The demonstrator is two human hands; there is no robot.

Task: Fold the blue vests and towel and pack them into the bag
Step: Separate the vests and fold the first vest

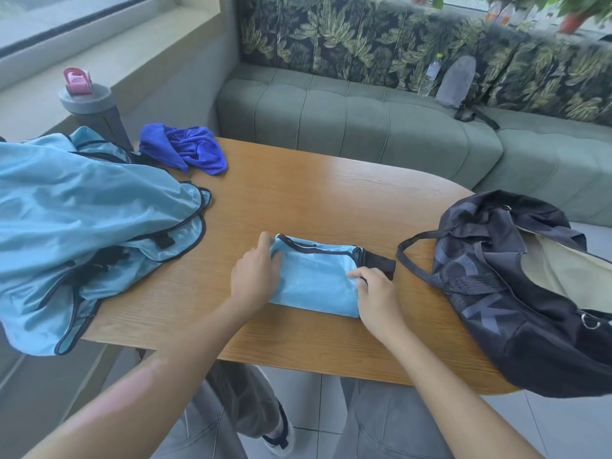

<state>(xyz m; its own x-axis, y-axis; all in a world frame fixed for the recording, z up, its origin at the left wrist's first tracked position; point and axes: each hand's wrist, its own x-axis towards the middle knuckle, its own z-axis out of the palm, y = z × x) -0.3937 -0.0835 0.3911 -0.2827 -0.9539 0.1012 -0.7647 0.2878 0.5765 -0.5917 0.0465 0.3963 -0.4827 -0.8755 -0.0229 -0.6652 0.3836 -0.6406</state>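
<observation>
Both forearms reach in from the bottom edge toward the middle of the table (pixel 298 200). Between the hands lies a folded vest (pixel 314 276), a compact light-blue packet with dark trim along its far edge and a black strap end sticking out at its right.

Left hand (pixel 255 273) lies on the packet's left end, fingers fairly straight and pressing down over the folded edge; it grips nothing. Right hand (pixel 376 293) sits at the packet's right near corner, its fingers curled onto the cloth just beside the black strap. Whether it pinches the cloth or only presses it I cannot tell, since the fingertips are hidden against the fabric.

Left of the packet, well apart, a heap of unfolded vests (pixel 82 220) spreads over the table's left end and hangs off the near edge. Behind that heap, at the far left corner, the towel (pixel 188 150) lies crumpled, a deeper blue than the vests. A grey bottle (pixel 94 109) with a pink lid stands just behind the heap.

On the right end of the table the bag (pixel 516 293) lies dark and slumped, its mouth gaping toward the right to show a pale lining, one strap looping toward the packet without touching it. A green sofa (pixel 364 117) runs along the far side of the table.
</observation>
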